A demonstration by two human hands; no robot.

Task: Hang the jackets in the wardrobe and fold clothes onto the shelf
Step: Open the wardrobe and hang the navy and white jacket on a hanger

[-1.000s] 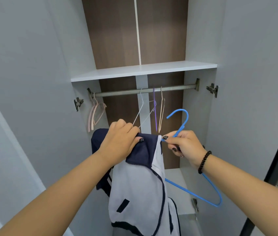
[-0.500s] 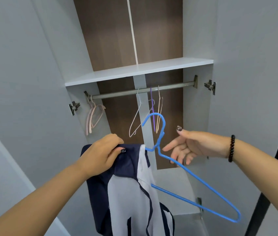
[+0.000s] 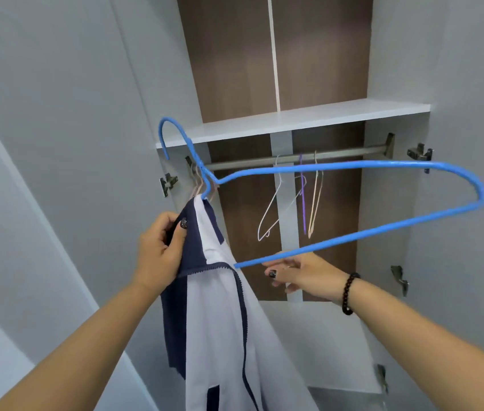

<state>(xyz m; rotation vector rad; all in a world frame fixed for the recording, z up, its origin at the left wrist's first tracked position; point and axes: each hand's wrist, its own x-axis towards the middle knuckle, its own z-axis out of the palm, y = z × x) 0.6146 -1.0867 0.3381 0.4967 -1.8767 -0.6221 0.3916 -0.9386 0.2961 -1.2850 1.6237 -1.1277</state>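
From the head view, our left hand is pinching the navy-and-white jacket at its collar, blue hanger partly inside it, our right hand is touching its lower bar with fingers relaxed, before the wardrobe rail

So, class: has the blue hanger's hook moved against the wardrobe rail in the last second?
Yes. The blue hanger hook has swung left, from right of the hangers mid-rail to the rail's left end.
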